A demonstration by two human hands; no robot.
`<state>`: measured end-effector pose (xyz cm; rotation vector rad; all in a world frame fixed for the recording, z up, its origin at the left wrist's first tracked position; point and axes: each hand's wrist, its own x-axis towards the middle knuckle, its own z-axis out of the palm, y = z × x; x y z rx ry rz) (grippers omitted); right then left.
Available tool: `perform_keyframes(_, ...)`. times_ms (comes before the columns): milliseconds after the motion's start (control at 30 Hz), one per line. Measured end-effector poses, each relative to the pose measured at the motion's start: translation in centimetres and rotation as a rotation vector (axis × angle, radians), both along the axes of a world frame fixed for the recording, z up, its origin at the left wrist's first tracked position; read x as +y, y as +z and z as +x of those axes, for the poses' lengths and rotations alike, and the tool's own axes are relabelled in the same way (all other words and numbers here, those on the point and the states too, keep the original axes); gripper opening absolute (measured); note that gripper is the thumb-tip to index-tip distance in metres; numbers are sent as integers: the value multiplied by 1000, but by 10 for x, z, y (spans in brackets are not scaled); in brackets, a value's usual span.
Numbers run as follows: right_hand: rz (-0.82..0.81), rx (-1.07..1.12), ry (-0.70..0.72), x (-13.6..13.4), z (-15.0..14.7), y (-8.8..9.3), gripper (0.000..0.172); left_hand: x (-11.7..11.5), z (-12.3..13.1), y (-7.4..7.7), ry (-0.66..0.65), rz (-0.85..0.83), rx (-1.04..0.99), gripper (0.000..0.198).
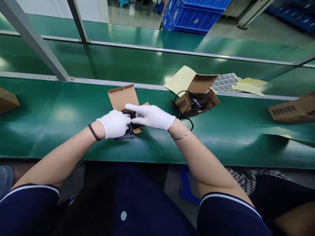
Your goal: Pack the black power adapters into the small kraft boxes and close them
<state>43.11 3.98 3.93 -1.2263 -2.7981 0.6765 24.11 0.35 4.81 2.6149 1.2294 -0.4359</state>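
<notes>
White-gloved, the left hand [115, 124] curls its fingers at some black cable [133, 114] in an open cardboard box [124, 97] near the middle of the green bench [61, 139]. The right hand [154, 117] reaches over the same box, thumb and forefinger apart. The gloves hide much of the cable, so whether the left fingers grip it cannot be told. The box's lid stands raised behind the hands; to the right sits another open carton [182, 104] with a black cord [190, 122] spilling out.
</notes>
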Motion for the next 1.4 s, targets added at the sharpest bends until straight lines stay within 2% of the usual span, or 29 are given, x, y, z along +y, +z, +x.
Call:
perform_keyframes(133, 84, -69, -40, -4, -5, -5, 36, 1, -11, 3, 3, -38, -84, 35)
perform_keyframes(200, 116, -168, -36, -7, -13, -5, 31, 1, -20, 6, 44, -99, -206, 32)
perform_keyframes(267, 119, -232, -21, -8, -22, -3, 30, 1, -27, 10, 160, -86, -350, 32)
perform_keyframes(333, 80, -252, -39, -7, -29, -1, 25, 3, -27, 12, 324, 11, -425, 32)
perform_keyframes(433, 4, -263, -99, -3, -31, 3, 23, 5, -14, 10, 531, 127, -322, 33)
perform_keyframes(533, -50, -178, -103, -2, -20, 3, 27, 7, 5, 4, 597, 130, -107, 31)
perform_keyframes(667, -105, 188, -199, -7, 1, -7, 75, 6, 23, -1, 568, 141, 24, 26)
perform_keyframes(700, -85, 248, -196, -9, 3, -10, 77, 5, 26, -1, 558, 151, 30, 27)
perform_keyframes(800, 33, 235, -144, -13, 4, -18, 49, 2, 29, -5, 556, 155, 15, 27)
perform_keyframes(867, 98, 138, -178, -14, 1, -20, 38, 0, 25, -9, 560, 174, -45, 27)
perform_keyframes(933, 116, 49, -226, -13, -3, -18, 37, -4, 16, -16, 507, 252, -164, 31)
perform_keyframes(1000, 101, -15, -238, -10, -6, -15, 35, -7, 6, -24, 380, 339, -273, 33)
perform_keyframes(1067, 79, -37, -223, -8, -10, -13, 33, -9, -1, -29, 246, 360, -294, 34)
perform_keyframes(1133, 81, -23, -211, -7, -12, -13, 34, -7, -3, -31, 173, 330, -247, 37)
perform_keyframes(1200, 99, -14, -190, -8, -12, -15, 34, -3, -4, -29, 147, 292, -224, 38)
perform_keyframes(1267, 102, -36, -154, -7, -11, -17, 31, -2, -8, -28, 109, 260, -298, 36)
perform_keyframes(1333, 80, -68, -118, -6, -8, -18, 29, -7, -17, -33, 116, 299, -489, 30)
perform_keyframes(1400, 53, -96, -105, -2, -6, -17, 29, -20, -27, -47, 255, 465, -747, 26)
